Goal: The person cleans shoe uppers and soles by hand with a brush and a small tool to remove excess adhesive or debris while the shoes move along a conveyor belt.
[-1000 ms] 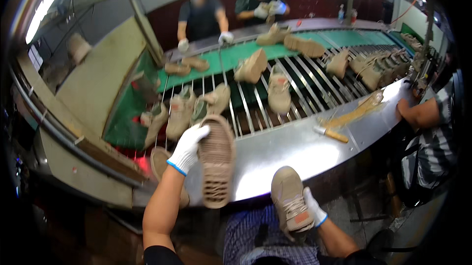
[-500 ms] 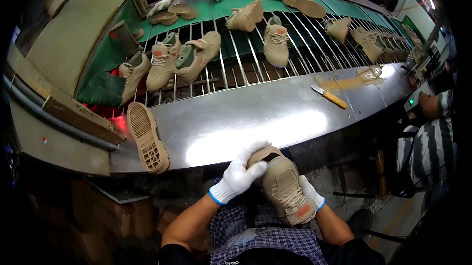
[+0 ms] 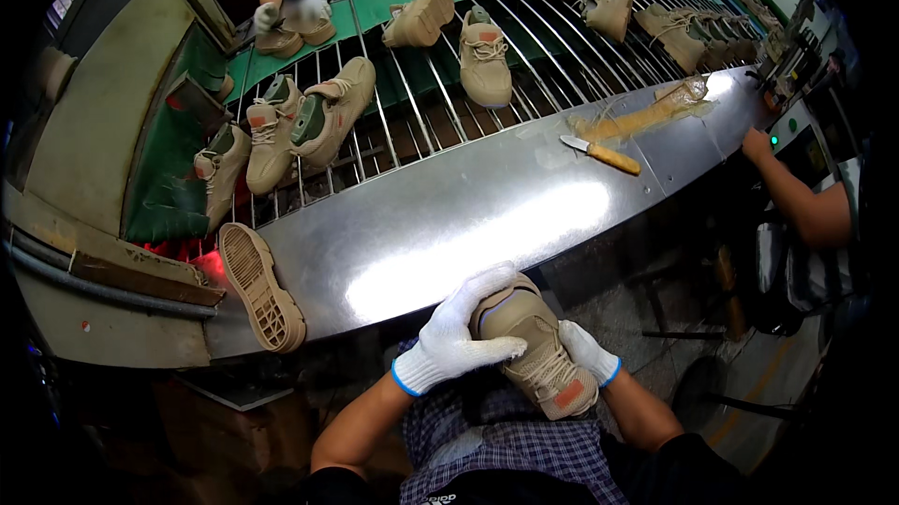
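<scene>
A beige lace-up shoe (image 3: 536,329) is held over my lap, its toe toward the table and its orange-red tongue patch toward me. My left hand (image 3: 465,329), in a white knitted glove, wraps the toe end, with the thumb lying across the upper. A tan sole (image 3: 530,282) shows at the toe; how closely it meets the upper is partly hidden by the fingers. My right hand (image 3: 587,351), gloved alike, grips the shoe's right side, its fingers mostly hidden underneath. A separate tan sole (image 3: 262,289) lies tilted at the metal table's left end.
Beyond the metal ledge (image 3: 449,215) runs a conveyor of metal rods (image 3: 421,130) carrying several beige shoes. A knife with a yellow handle (image 3: 613,158) lies on the ledge. Across the conveyor, a co-worker's gloved hands (image 3: 292,16) handle soles. Another person's arm (image 3: 796,194) reaches in from the right.
The dark gap between sole and upper at the toe has narrowed. My left thumb has moved further across the upper. The view has shifted, and the co-worker's hands have come together over the soles.
</scene>
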A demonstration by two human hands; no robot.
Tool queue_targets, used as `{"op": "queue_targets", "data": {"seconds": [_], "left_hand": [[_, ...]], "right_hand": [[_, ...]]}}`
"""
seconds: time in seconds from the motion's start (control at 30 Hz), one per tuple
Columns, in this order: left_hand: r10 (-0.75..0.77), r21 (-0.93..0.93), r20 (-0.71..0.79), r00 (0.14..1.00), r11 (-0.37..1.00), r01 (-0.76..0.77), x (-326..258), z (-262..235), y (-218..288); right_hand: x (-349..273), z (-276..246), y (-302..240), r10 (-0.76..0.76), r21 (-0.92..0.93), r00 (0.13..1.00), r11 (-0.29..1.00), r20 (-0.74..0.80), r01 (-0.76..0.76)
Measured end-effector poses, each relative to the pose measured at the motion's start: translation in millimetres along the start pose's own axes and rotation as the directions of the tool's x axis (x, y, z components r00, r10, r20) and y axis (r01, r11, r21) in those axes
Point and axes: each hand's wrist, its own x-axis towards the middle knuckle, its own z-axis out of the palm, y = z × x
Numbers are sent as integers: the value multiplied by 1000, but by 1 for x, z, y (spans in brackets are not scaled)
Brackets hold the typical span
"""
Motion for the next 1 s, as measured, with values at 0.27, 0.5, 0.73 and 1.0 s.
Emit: {"op": "queue_targets", "data": {"seconds": [0.27, 0.5, 0.73, 1.0], "left_hand": [[-4, -35, 21, 1000, 999, 4, 1, -1, 6], [-184, -207, -105, 977, 965, 159, 12, -7, 22], [-85, -190, -92, 992, 980, 66, 9, -56, 89], [-208, -538, -256, 944, 842, 40, -64, -32, 13]], "right_hand": [[-4, 0, -2, -42, -115, 999, 993, -18, 40], [17, 28, -25, -260, -51, 966, 964, 13, 260], [18, 95, -83, -357, -693, 911, 604, 206, 393], [40, 102, -138, -544, -707, 716, 285, 437, 647]]}}
